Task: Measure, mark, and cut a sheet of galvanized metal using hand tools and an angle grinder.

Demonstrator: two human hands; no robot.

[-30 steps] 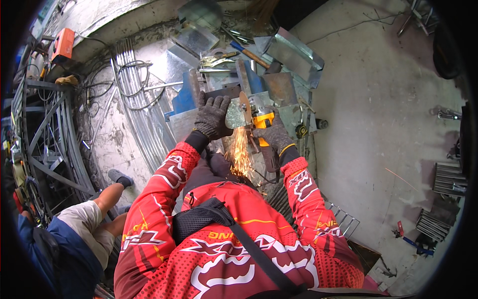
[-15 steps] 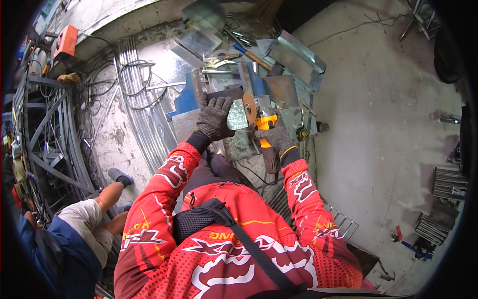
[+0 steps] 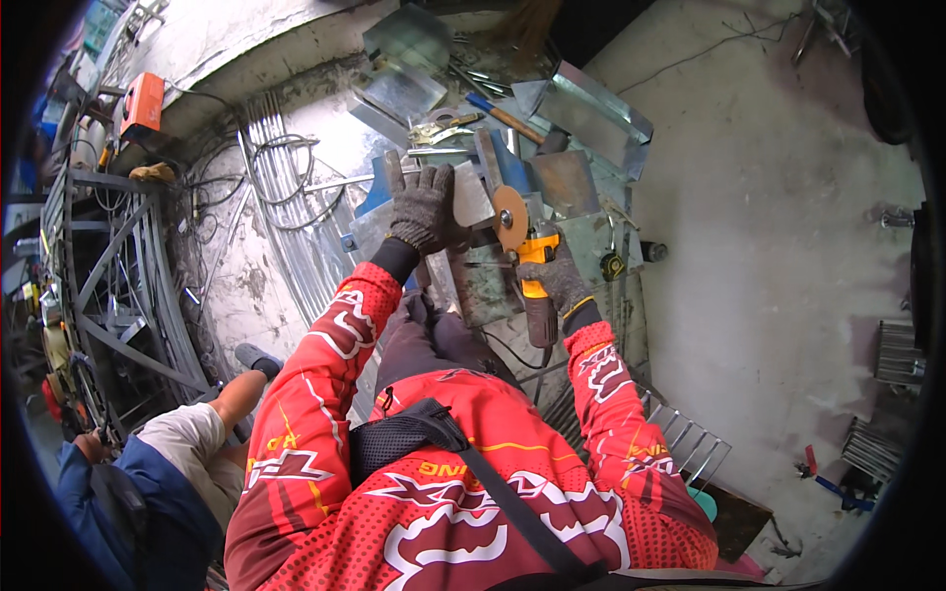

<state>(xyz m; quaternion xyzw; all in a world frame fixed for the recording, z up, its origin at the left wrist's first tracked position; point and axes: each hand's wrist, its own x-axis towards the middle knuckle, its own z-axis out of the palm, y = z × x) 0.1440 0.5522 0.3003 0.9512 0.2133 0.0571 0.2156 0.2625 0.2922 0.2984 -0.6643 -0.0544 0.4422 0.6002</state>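
Note:
My right hand, in a dark grey knit glove, is wrapped round a yellow and black angle grinder. Its brown disc faces my left hand. Gloved the same way, my left hand lies with fingers stretched out over a shiny piece of sheet metal. The palm side is hidden. Blue-painted metal parts flank this piece, and a grey metal plate lies nearer to me. Whether the disc touches metal, I cannot tell.
Beyond the work lie a blue-handled hammer, locking pliers and bent sheet metal. A tape measure is right of the grinder. Long metal strips and cables cover the left floor. Another person sits at lower left.
The bright sheet piece and my left hand have shifted farther away from me. The grinder's disc now stands at the piece's near right side. The whole view has tilted slightly.

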